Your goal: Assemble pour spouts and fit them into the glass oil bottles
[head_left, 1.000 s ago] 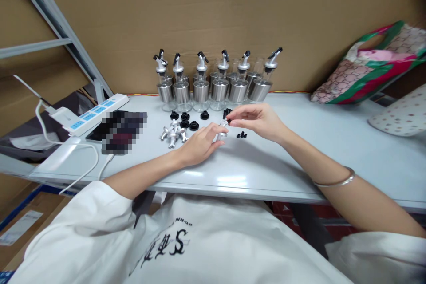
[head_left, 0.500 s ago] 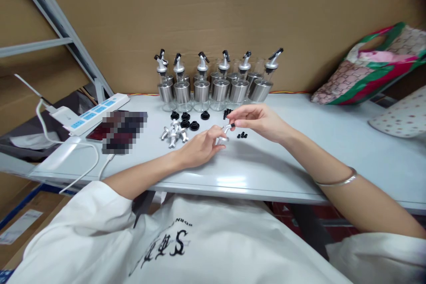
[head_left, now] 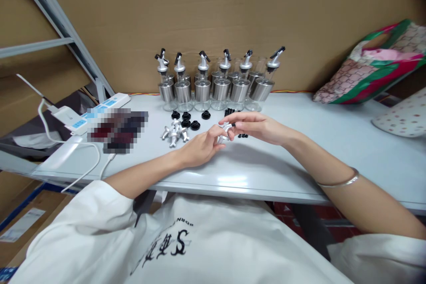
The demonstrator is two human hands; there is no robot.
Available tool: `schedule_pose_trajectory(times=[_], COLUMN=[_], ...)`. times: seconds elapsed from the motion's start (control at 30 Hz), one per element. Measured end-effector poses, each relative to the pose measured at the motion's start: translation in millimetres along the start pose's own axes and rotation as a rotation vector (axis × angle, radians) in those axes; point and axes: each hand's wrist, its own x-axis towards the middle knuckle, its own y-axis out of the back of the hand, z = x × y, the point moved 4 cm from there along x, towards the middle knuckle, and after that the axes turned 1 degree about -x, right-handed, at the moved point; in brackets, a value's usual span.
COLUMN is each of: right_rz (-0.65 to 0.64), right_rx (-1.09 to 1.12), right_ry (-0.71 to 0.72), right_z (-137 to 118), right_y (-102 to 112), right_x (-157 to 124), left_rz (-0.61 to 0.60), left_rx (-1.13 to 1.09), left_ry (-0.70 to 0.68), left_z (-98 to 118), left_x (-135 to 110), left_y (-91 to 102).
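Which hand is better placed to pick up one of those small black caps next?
Right, probably: the right hand sits just beside the small black caps, while the left hand is busy holding the silver spout.

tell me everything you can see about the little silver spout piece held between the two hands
The silver spout is a small, shiny, metal-looking pourer piece, tilted, and a dark bit seems to sit at its upper end. The left hand grips its lower part and the right hand pinches its top. It sits just over the pale table, near the loose black caps. Fingers hide much of it.
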Motion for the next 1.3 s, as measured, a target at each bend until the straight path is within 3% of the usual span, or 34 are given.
schedule_pose_trajectory(times=[0.47,0.83,1.3], right_rz=[-0.012,-0.01,-0.026], right_rx=[-0.04,-0.144,-0.202], right_ry=[0.014,0.072,0.113], right_z=[-1.0,-0.2,-3.0], right_y=[0.8,4.4,2.6], right_x=[-0.3,-0.5,-0.7], left_rz=[-0.025,0.042,0.002], left_rx=[0.006,0.058,0.156], left_ry=[-0.015,-0.073,-0.06], left_z=[3.8,10.9,9.2], left_x=[1.2,4.6,2.8], left_y=[1.0,6.6,5.4])
